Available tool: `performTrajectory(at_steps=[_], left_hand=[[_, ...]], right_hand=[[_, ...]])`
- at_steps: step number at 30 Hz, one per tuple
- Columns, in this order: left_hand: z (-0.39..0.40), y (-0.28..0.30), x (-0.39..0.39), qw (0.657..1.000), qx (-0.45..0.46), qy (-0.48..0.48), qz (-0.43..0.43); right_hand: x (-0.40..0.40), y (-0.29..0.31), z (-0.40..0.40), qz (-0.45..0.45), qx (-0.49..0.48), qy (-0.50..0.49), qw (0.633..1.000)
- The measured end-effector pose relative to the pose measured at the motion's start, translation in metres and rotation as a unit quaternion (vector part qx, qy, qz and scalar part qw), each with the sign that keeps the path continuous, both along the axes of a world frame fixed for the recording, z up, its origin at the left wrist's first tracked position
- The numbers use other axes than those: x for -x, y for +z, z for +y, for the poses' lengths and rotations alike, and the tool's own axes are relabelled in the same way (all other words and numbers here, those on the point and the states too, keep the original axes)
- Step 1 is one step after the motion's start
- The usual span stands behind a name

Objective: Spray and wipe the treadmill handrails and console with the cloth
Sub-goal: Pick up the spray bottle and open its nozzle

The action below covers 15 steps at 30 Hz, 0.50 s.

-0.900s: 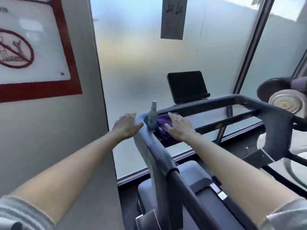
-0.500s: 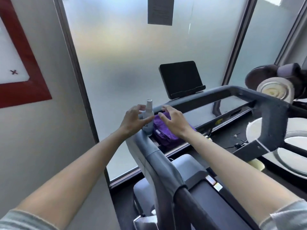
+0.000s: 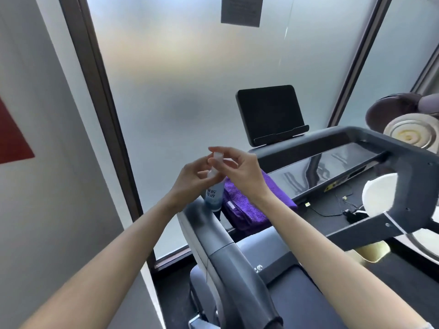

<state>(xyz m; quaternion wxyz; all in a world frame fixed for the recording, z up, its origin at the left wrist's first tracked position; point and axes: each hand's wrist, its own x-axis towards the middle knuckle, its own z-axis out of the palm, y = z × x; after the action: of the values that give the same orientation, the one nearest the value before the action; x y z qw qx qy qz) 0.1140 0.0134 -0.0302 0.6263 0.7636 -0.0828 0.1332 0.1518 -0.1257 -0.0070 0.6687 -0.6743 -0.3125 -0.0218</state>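
Now, spray bottle [image 3: 214, 191] gripped by left hand [image 3: 190, 179], right fingers [image 3: 222, 155] pinching cap

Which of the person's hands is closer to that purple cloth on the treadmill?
Right. The right hand pinches the spray bottle's cap directly above the purple cloth. The left hand grips the spray bottle on its far side from the cloth.
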Motion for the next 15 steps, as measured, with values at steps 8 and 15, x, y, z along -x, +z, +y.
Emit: performTrajectory(at_steps=[8,15], left_hand=[[0.0013,-0.01,-0.0006,0.998,0.056,-0.014,0.012],[0.0044,-0.0091,-0.003,0.997,0.058,-0.049,0.012]], right_hand=[[-0.0027,0.0015,0.0032,-0.029,0.039,-0.01,0.999],[-0.0057,0.0029,0.004,0.002,0.007,0.029,1.0]])
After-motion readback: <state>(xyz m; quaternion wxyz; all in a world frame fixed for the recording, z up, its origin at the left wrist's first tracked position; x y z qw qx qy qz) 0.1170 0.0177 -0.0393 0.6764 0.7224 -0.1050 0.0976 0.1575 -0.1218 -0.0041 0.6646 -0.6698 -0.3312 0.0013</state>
